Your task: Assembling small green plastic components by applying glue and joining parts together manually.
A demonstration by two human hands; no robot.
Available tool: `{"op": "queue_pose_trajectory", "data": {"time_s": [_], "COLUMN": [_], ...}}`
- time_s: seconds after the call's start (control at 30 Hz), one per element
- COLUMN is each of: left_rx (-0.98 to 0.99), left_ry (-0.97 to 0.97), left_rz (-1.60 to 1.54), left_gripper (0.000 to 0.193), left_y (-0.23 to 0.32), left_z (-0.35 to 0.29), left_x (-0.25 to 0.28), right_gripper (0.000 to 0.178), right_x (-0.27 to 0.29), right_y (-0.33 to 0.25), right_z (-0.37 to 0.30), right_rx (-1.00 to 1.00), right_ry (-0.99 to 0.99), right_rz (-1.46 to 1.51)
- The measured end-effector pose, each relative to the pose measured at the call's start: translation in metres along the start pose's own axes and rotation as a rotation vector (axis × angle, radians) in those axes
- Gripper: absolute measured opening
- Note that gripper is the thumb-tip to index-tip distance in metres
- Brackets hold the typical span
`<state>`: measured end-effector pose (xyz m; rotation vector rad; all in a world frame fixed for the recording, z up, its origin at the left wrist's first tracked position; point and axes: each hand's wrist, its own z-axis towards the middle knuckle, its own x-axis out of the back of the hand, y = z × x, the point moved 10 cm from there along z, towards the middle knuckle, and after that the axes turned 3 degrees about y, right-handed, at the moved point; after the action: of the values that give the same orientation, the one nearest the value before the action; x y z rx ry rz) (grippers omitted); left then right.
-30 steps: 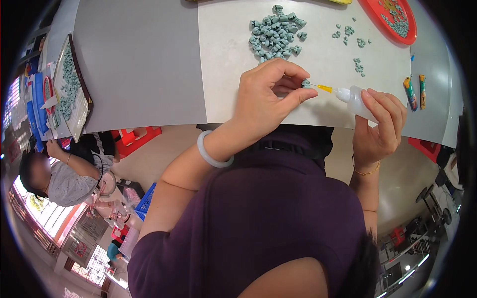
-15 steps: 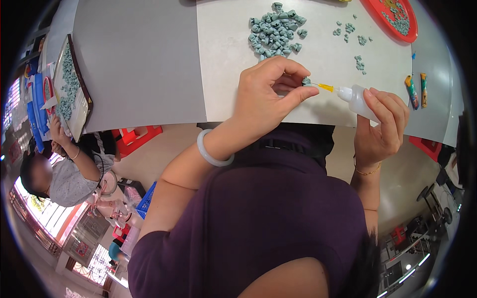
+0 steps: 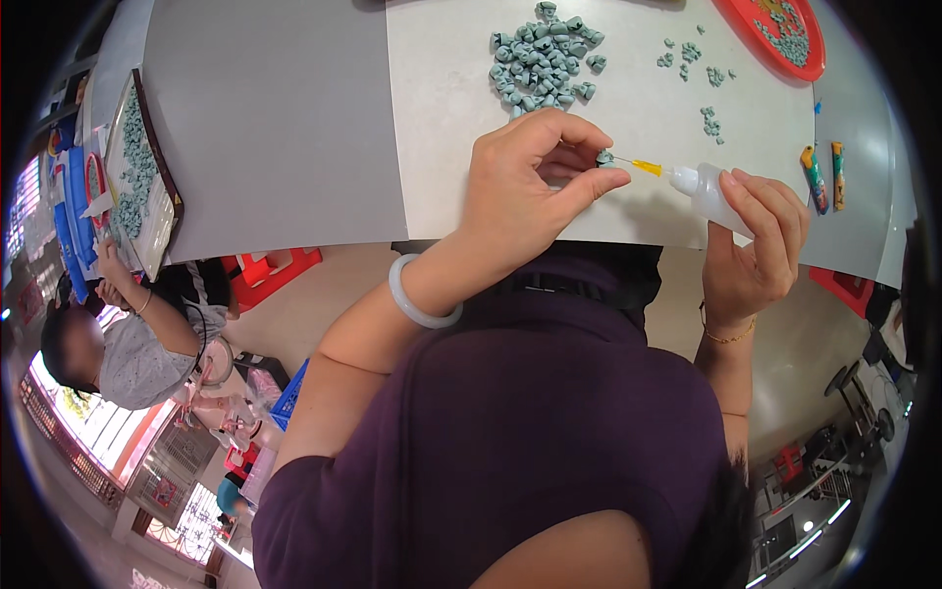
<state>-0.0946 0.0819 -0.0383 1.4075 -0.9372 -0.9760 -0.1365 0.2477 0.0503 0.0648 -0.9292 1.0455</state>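
Between thumb and forefinger, my left hand (image 3: 525, 187) pinches a small grey-green piece (image 3: 605, 157) over the table's near edge. My right hand (image 3: 760, 236) is wrapped round a translucent squeeze bottle (image 3: 714, 196), tilted with its nozzle toward the left. A yellow needle tip (image 3: 647, 168) is fitted to the bottle, and its thin needle reaches to the piece; whether it touches, I cannot tell. Beyond my left hand lies a heap of grey-green pieces (image 3: 545, 61). Several clusters of smaller grey-green bits (image 3: 711, 123) are scattered to the right of it.
At the far right stands a red tray (image 3: 812, 67) of small bits. Two colourful tubes (image 3: 837, 177) lie near the right edge. On the left, a person (image 3: 147, 344) sits by a tray of grey-green pieces (image 3: 137, 177). A red stool (image 3: 270, 280) stands below the table.
The bottle and its needle have shifted very slightly to the right, drawing back a little from the piece. My left hand has hardly moved.
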Motion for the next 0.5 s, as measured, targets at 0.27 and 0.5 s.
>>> {"op": "queue_pose_trajectory", "data": {"time_s": [0.27,0.5], "left_rx": [-0.011,0.001], "left_ry": [-0.014,0.027], "left_rz": [-0.004,-0.082], "left_gripper": [0.022,0.018], "left_y": [0.003,-0.001], "left_z": [0.0,-0.001], "left_x": [-0.004,-0.001], "right_gripper": [0.025,0.03], "right_x": [-0.004,-0.008], "right_y": [0.093,0.138], "right_z": [-0.017,-0.028], "right_rx": [-0.514,-0.656], "right_ry": [-0.011,0.079], "right_rz": [0.259,0.53]}}
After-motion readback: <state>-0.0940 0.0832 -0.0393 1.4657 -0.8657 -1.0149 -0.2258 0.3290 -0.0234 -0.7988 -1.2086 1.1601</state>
